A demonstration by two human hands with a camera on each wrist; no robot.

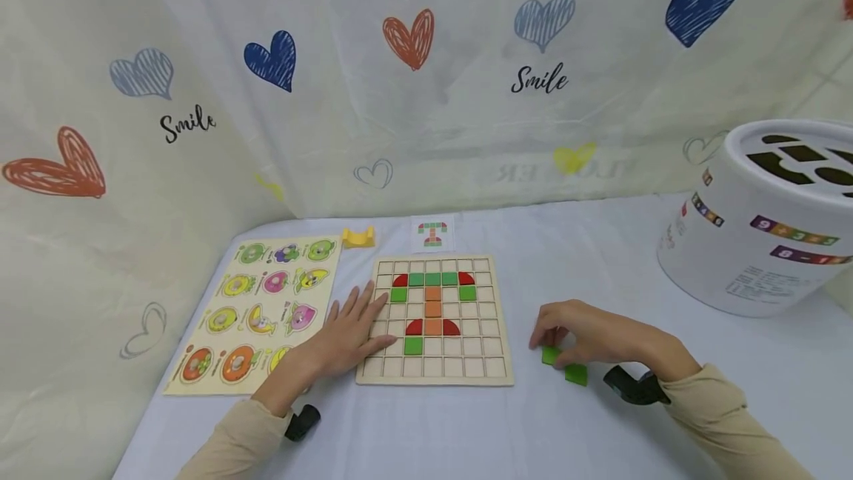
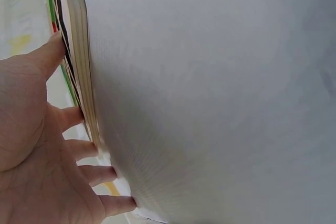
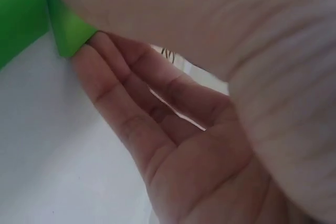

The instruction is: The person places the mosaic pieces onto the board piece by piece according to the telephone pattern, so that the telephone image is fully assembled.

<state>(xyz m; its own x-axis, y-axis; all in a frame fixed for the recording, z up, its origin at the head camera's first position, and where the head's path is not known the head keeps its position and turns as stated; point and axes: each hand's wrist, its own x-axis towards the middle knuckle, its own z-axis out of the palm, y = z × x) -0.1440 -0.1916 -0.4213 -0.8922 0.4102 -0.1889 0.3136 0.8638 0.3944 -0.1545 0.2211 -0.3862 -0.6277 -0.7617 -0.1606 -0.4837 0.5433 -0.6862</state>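
A wooden grid board (image 1: 476,370) lies on the table, carrying red, green and orange pieces in a mushroom-like pattern. My left hand (image 1: 346,333) rests on its left side, fingers spread and fairly straight, thumb over the lower cells. In the left wrist view that thumb and fingertips lie along the board's edge (image 2: 81,51). To the right of the board, my right hand (image 1: 593,332) pinches a bright green block (image 1: 549,355) between thumb and fingers, low over the cloth. A second green block (image 1: 576,374) lies beside it, also seen at the corner of the right wrist view.
A fruit puzzle board (image 1: 233,298) lies left, partly under the left forearm. Behind the grid board are a yellow holder (image 1: 358,237) and a pattern card (image 1: 432,234). A white bucket with a slotted lid (image 1: 753,243) stands at the right. Patterned cloth (image 1: 460,117) hangs behind the table.
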